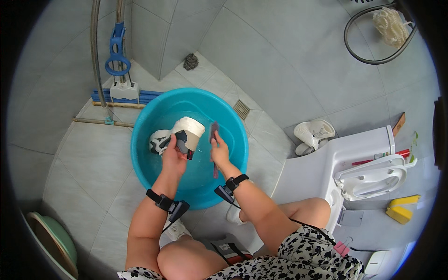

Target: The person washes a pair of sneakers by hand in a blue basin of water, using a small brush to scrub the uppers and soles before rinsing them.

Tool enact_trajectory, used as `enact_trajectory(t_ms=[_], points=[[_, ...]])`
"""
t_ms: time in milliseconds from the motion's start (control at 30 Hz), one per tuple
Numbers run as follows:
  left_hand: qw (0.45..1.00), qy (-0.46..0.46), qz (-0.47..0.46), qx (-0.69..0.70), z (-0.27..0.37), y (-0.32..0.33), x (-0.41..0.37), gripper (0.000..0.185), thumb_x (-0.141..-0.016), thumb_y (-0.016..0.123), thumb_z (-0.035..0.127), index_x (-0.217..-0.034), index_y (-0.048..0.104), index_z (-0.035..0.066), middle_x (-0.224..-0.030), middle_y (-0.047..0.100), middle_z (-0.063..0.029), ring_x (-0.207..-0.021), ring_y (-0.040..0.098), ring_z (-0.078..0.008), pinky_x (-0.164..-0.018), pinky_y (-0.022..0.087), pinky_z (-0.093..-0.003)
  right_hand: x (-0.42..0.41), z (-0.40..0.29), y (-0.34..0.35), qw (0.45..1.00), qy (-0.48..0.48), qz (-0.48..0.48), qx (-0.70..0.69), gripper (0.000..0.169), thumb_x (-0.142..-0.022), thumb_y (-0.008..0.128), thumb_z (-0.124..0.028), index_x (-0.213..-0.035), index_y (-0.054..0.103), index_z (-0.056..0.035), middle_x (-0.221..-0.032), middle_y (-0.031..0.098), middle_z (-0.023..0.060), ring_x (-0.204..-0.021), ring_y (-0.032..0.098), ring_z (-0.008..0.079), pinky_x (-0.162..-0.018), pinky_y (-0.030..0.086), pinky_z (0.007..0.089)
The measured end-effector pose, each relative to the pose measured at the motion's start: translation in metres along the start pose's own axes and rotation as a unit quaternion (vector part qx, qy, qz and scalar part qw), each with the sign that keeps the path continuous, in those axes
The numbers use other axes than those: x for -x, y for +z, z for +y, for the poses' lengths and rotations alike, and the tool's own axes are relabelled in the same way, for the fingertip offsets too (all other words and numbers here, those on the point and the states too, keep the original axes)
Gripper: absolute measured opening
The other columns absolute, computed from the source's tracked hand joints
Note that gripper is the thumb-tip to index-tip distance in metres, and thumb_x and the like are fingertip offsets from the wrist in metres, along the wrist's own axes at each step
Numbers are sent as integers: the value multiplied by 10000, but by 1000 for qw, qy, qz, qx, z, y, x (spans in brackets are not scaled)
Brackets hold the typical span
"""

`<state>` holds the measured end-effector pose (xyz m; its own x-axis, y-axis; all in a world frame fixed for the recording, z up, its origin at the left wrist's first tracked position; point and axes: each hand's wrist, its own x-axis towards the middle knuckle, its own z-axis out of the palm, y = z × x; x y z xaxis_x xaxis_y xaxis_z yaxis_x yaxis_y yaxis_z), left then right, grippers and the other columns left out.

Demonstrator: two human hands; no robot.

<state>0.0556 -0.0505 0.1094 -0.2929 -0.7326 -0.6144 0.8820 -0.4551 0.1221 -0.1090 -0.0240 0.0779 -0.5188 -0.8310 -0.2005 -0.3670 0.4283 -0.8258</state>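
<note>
A round turquoise plastic basin [189,201] stands on the tiled floor before me, with shallow water in its bottom. My left hand [175,159] grips a beige and dark-grey shoe [193,138] above the water, its pale side turned up. Just left of it is a white shoe with dark patches [159,140], partly hidden behind the held one. In my right hand [220,152] is a brush with a translucent purplish handle [215,171], held upright over the basin to the right of the shoe and apart from it. The brush's bristles cannot be made out.
Behind the basin at left, a blue-handled sponge mop [124,90] and a floor squeegee [101,121] lean against the wall. A floor drain [241,109] lies behind right. White shoes [313,134] rest beside the toilet [308,175]. Green basins [56,241] stand at lower left.
</note>
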Motion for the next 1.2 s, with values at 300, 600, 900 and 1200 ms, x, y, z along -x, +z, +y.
enact_trajectory(t_ms=[300, 600, 900, 1200], points=[[984, 131, 5, -123, 17, 13, 12, 326, -861, 633, 177, -1094, 483, 6, -1057, 560, -83, -938, 568, -170, -776, 458, -288, 101, -5, 20, 965, 208, -151, -57, 414, -939, 456, -133, -1352, 424, -130, -1099, 618, 147, -671, 559, 136, -618, 472, 260], [992, 78, -45, -86, -9, 13, -5, 327, -944, 492, 265, -1122, 496, -9, -1073, 571, -99, -919, 577, -218, -778, 484, -336, 61, -144, -6, 977, -63, -132, 153, 432, -932, 463, -88, -1360, 405, -111, -1241, 543, 179, -1072, 580, 291, -862, 459, 310], [996, 55, -59, -26, -5, -10, -25, 343, -975, 397, 287, -1176, 483, 22, -1097, 568, -110, -986, 558, -241, -880, 455, -394, 53, -120, 12, 959, -229, -58, 157, 473, -913, 438, -149, -1375, 368, -222, -794, 621, 220, -658, 598, 401, -558, 472, 470], [995, 77, -58, -25, -3, -5, -13, 358, -978, 382, 288, -1195, 465, 16, -1114, 579, -101, -1023, 564, -219, -890, 461, -367, 64, -137, 8, 988, -49, -141, 49, 440, -944, 418, -112, -1381, 365, -133, -1314, 433, 240, -1168, 498, 298, -938, 401, 347]])
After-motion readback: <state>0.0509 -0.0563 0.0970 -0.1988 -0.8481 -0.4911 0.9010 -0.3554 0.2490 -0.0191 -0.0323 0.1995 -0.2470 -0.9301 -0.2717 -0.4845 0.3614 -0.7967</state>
